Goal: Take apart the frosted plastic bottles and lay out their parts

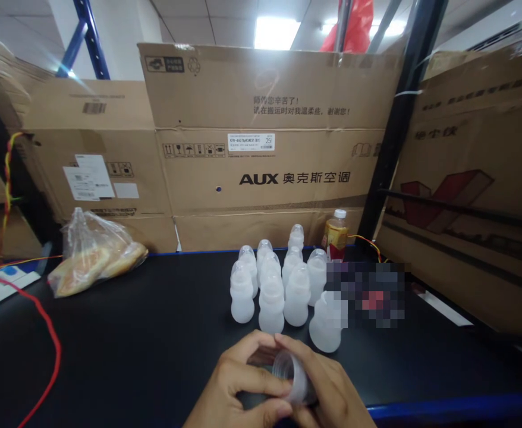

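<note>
My right hand (332, 380) is curled around a translucent, ribbed piece of a baby bottle (303, 386), its round opening facing left. Fingers of my left hand (238, 380) pinch at the rim of that opening. Whether the piece is a cap or a whole bottle I cannot tell, since my hands cover much of it. Just beyond my hands, several white baby bottles with clear domed caps stand upright in a group, one bottle (271, 303) nearest the fingers. Another bottle (326, 330) stands apart at the right, its top blurred out.
Left on the black tabletop (154, 333) lies a plastic bag of bread (96, 255). A red cable (49, 333) curves along the left. A drink bottle (336, 238) stands behind the group, near a pixelated patch. A large cardboard box (265, 208) walls the back; dark posts (403, 107) frame the sides.
</note>
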Motion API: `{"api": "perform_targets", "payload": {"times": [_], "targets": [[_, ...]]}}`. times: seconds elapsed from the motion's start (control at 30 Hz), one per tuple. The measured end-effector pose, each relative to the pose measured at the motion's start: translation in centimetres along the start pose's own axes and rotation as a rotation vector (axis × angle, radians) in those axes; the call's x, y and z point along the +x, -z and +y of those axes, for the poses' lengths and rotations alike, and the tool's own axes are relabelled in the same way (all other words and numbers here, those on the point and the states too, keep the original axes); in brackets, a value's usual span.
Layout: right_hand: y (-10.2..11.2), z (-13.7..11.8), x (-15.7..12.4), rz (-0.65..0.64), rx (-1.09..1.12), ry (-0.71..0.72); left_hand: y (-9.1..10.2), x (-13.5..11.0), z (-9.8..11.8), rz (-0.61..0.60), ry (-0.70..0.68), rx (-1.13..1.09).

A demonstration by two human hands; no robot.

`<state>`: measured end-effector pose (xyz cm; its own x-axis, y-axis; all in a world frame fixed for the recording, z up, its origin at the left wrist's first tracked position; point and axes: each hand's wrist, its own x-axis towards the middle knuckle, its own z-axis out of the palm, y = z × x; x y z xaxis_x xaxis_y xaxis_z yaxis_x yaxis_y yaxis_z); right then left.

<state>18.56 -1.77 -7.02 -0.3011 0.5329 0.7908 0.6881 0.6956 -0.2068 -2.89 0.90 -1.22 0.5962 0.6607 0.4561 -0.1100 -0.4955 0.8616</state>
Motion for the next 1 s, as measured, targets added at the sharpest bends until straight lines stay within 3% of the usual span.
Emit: {"api": "perform_targets", "payload": {"times": [0.17, 0.3, 0.43, 0.7, 1.0], "targets": [[0.1, -1.0, 1.2, 0.048, -0.099, -0.065, 0.3, -0.4, -0.7, 0.087, -0.025, 0.116], [0.2, -1.2, 1.9, 0.068, -0.234, 0.049, -0.2, 0.0, 0.0, 0.113, -0.08, 0.272], [0.1, -1.0, 2.4, 0.024, -0.243, 0.053, -0.9, 0.6, 0.5, 0.196, -0.077, 0.416], [-0.3, -1.1, 2.7, -0.043, -0.229, 0.035, -1.5, 0.6, -1.3, 0.302, 0.062, 0.249], [-0.3, -0.3, 1.7, -0.252, -0.168, -0.012, -2.0, 0.6, -1.7, 0.358, 0.227, 0.04]]}}
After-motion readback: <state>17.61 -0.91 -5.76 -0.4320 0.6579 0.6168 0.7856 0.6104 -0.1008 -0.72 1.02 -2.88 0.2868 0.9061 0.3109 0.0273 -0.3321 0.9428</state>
